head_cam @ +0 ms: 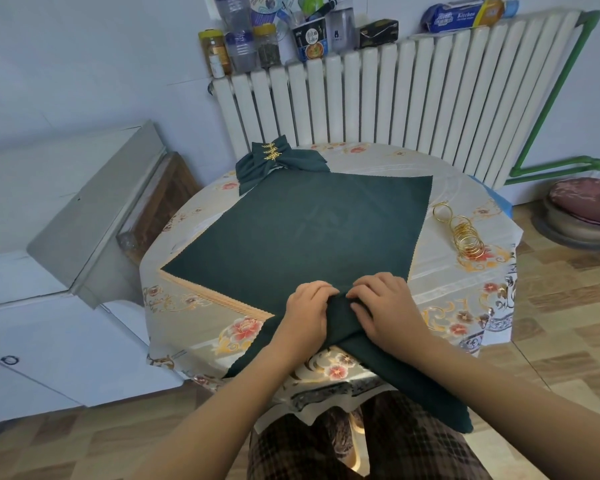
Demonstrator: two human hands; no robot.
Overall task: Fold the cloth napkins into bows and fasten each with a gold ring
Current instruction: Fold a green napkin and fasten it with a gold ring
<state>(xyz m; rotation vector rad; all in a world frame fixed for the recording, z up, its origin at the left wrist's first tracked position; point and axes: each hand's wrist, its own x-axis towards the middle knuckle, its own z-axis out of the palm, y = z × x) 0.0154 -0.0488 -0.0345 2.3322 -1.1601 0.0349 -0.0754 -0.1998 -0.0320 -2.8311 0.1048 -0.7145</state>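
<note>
The dark green napkin (302,223) lies spread as a diamond on the round floral-clothed table (440,271), its far corner toward 12 o'clock and its near corner gathered under both hands at 6 o'clock. The left hand (305,313) and right hand (385,310) sit side by side, fingers curled down and pinching the bunched fabric, fingertips almost meeting at the centre line. From that pinch two folded tails run back off the table edge, one toward 7 o'clock, the other, longer, toward 5 o'clock over the lap.

The flat unfolded cloth lies entirely ahead of the fingers, toward 12, so the next pleat would probably be drawn from there; both hands are equally near it.

The pile of gold rings (466,239) rests at 2 o'clock, nearer the right hand. A finished bow (274,161) with its ring sits at 11 o'clock, touching the napkin's far-left edge.
</note>
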